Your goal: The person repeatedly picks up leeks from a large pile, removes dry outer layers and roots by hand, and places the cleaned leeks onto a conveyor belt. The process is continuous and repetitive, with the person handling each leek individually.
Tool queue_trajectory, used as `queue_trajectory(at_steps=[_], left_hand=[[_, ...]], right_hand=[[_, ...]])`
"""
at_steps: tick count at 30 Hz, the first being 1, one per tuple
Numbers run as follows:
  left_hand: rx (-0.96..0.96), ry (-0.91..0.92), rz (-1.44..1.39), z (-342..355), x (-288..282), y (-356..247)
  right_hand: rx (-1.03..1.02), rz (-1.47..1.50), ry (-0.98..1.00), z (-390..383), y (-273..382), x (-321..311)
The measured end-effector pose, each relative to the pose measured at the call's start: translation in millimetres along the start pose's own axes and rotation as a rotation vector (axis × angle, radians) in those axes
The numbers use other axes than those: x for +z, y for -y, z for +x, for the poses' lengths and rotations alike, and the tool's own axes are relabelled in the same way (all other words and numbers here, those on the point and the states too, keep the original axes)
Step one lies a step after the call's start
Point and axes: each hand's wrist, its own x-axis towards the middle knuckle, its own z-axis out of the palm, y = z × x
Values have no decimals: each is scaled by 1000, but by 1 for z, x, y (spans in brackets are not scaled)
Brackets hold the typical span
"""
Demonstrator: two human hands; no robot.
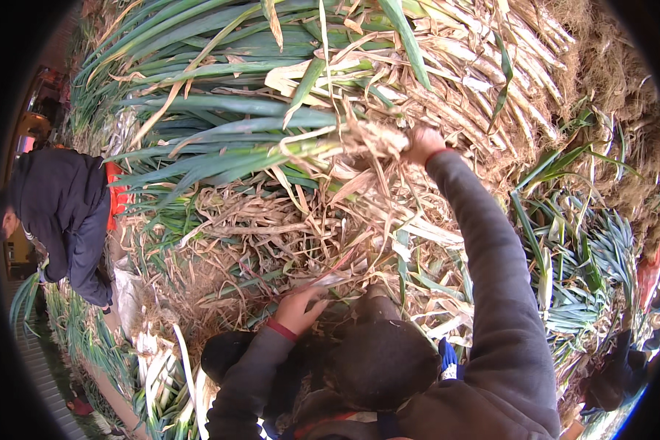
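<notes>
My right hand [424, 145], its arm stretched far forward, is closed around the pale root end of some long green onions [293, 147]. Their green leaves fan out to the left over the heap. Dry, papery outer leaves hang about the stalks near that hand. My left hand [298, 308] is low in front of my body, close to my knee, with fingers apart and nothing in it. Beside it lie dry, brown leaf scraps [271, 227].
A large pile of green onions [484, 81] fills the far side, roots to the right. More bundles lie at right [587, 271] and at lower left [172, 381]. A person in dark clothes [66, 213] bends over at left. Another dark-clothed person [616, 370] is at lower right.
</notes>
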Motion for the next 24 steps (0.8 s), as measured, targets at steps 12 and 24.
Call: queue_trajectory(at_steps=[12,24], left_hand=[[103,61,103,-5,26,-15],[4,136,196,-3,20,13]], right_hand=[[-88,321,266,-237,133,127],[-93,267,-281,-54,51,-8]])
